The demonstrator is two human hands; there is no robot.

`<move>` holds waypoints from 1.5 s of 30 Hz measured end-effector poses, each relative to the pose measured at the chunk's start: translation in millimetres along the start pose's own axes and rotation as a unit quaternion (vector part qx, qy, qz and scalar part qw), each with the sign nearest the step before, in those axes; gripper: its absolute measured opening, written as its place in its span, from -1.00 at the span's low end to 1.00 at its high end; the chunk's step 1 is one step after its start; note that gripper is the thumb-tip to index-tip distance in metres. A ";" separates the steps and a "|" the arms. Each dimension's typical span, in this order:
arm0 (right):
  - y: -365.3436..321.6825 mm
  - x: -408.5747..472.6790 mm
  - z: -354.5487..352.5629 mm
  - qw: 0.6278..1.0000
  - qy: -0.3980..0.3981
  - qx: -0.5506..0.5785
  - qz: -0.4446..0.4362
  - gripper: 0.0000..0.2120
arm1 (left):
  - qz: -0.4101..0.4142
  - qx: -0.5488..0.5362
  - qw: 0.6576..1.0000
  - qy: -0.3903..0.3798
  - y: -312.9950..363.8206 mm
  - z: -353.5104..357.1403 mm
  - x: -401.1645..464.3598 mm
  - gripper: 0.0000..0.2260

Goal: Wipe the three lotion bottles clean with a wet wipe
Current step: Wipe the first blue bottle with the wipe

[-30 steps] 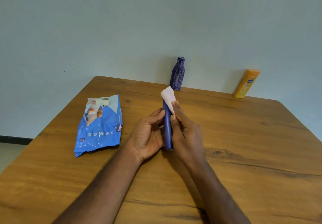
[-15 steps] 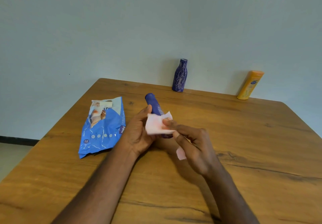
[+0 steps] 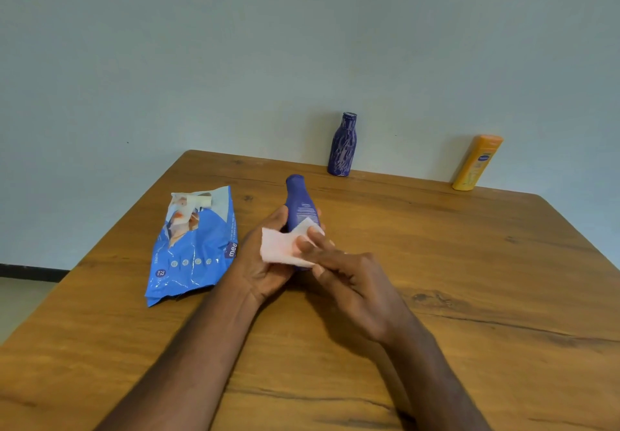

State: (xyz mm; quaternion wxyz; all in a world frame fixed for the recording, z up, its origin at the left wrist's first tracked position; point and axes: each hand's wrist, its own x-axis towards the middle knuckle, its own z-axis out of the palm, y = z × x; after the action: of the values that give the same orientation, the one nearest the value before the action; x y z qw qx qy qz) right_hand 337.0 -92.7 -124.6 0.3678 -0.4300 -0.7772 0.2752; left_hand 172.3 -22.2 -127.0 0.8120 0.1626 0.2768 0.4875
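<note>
At about nine o'clock from the hands, a crinkled blue plastic pack of wet wipes [image 3: 193, 246] lay flat on the brown wooden bench [image 3: 469, 263], its torn white flap turned up toward the wall, presumably left within easy reach for another sheet. Just to its right, the left hand [image 3: 265, 263] curled its fingers and thumb round the lower body of a smooth dark blue plastic lotion bottle [image 3: 300, 207], which was tilted with its rounded end pointing toward twelve o'clock, clear of the bench; that grip seemed meant to steady it for rubbing. Across the bottle's lower part lay a pale pink, damp-looking wipe sheet [image 3: 281, 246], pressed on by the outstretched fingers of the right hand [image 3: 352, 283] (flat, not curled round anything), which suited sliding the sheet along the surface.

Farther off at twelve o'clock, a patterned purple bottle with a narrow neck [image 3: 343, 145] stood upright at the bench's far edge against the wall. At two o'clock a slim orange plastic bottle [image 3: 478, 164] leaned slightly at the same edge. Both probably awaited their turn.
</note>
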 end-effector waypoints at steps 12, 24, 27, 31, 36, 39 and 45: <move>3.2 11.6 2.0 0.995 0.073 -0.074 0.010 -0.55 | 0.006 0.067 0.995 -0.076 -21.7 12.9 -5.0 -0.67; 8.8 6.9 -7.9 0.991 0.092 -0.078 0.067 -0.57 | 0.032 0.022 0.999 -0.018 -10.2 7.2 -0.2 -0.63; 1.6 7.7 -0.7 0.995 0.063 -0.070 0.022 -0.57 | 0.020 0.029 0.999 -0.039 -11.4 7.4 -2.6 -0.66; -7.4 2.5 9.1 0.998 -0.006 -0.057 -0.031 -0.64 | -0.031 -0.009 0.999 -0.038 -2.7 2.6 -2.1 -0.46; 1.6 6.0 -2.4 0.982 0.161 -0.050 0.080 -0.71 | 0.053 0.026 0.998 -0.010 -8.9 4.4 4.5 -0.66; 5.4 6.0 -11.4 0.947 0.261 0.041 0.182 -0.77 | 0.063 0.046 0.997 -0.008 -10.0 6.5 3.5 -0.66; -3.6 3.0 -35.9 0.748 0.329 0.458 0.351 -0.74 | 0.033 0.058 0.997 -0.030 -12.0 5.5 1.0 -0.64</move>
State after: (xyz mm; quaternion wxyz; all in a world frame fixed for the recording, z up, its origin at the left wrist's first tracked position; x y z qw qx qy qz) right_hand 363.3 -87.8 -100.2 0.6311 -0.5166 -0.1831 0.5490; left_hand 184.4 -27.0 -129.4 0.7924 0.2331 0.2746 0.4923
